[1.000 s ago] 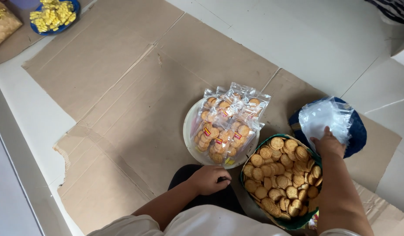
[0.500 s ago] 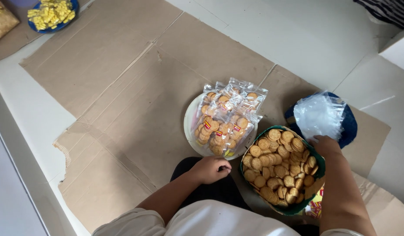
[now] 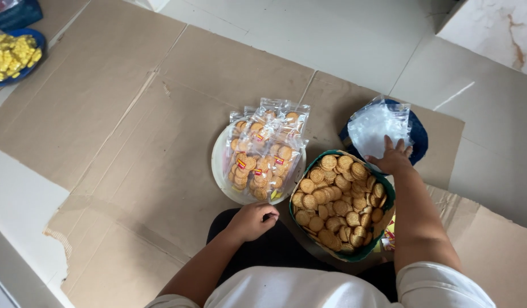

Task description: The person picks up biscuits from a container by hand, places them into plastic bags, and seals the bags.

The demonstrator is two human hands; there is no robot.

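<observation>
Now the right hand point(image 3: 393, 159), fingers spread, touches the clear bags point(image 3: 378, 126) on the far right, beside the bowl of crackers point(image 3: 337, 205). The left hand point(image 3: 251, 221) rests curled, holding nothing, near the plate of packed crackers point(image 3: 257, 157).

Glossy clear plastic bags point(image 3: 381, 126); matt, rough brown cardboard point(image 3: 132, 120).

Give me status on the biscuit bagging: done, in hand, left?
Done: several filled clear packets lie stacked on the white plate. In hand: the right hand rests on the pile of empty clear bags on a blue dish; the left hand is loosely closed near the plate, holding nothing visible. Left: the green bowl is heaped with loose round biscuits.
</observation>
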